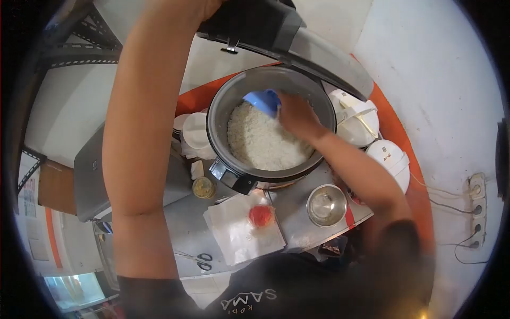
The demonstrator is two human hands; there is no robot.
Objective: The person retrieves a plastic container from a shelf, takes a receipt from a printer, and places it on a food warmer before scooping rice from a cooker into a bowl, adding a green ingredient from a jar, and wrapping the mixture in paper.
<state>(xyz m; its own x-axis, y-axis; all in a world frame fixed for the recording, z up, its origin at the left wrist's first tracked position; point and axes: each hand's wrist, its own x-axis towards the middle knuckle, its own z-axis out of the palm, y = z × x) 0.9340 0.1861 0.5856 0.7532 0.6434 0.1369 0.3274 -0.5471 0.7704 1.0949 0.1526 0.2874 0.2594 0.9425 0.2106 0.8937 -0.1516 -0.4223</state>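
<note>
A large rice cooker stands on the counter, its pot partly filled with white rice. Its dark lid is tilted up at the back. My left hand is at the lid's raised edge, closed on it, most of the fingers hidden at the top of the view. Inside the pot, my right hand is wrapped round a blue plastic scoop, held just over the rice by the far left part of the pot.
Wrapping paper with a red item on it lies in front. Nearby are a metal bowl, scissors and a small jar. White lidded containers stand right, near a wall power strip with cords.
</note>
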